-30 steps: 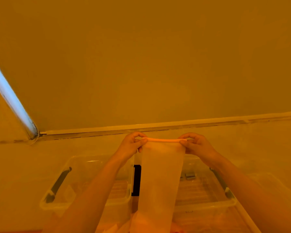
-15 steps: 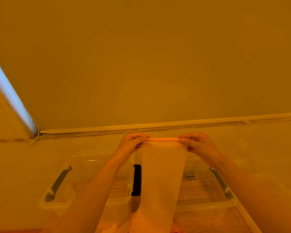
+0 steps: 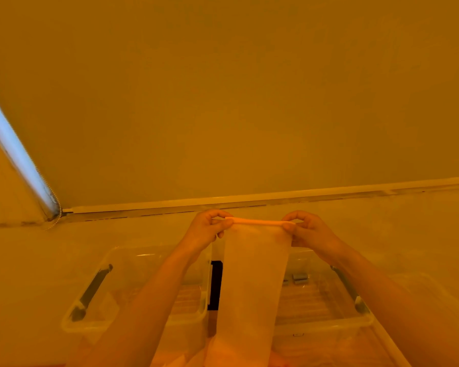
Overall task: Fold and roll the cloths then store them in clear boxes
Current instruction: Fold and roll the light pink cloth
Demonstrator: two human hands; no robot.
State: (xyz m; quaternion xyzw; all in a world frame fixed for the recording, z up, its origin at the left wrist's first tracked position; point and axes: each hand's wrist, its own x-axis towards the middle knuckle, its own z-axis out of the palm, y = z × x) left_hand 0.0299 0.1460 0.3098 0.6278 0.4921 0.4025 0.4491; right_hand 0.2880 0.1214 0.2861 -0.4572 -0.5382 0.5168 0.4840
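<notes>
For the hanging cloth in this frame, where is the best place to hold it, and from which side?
Hold the cloth by its top edge, at the two ends of the thin rolled strip, coming in from either side. The left hand and right hand pinch there now. The strip lies level and taut between them, and the rest hangs straight as a narrow band, so a grip lower down would probably let it sag.

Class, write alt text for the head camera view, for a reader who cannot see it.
Two hands, left hand and right hand, pinch the top edge of a pale cloth that hangs down over two clear boxes standing side by side.
</notes>
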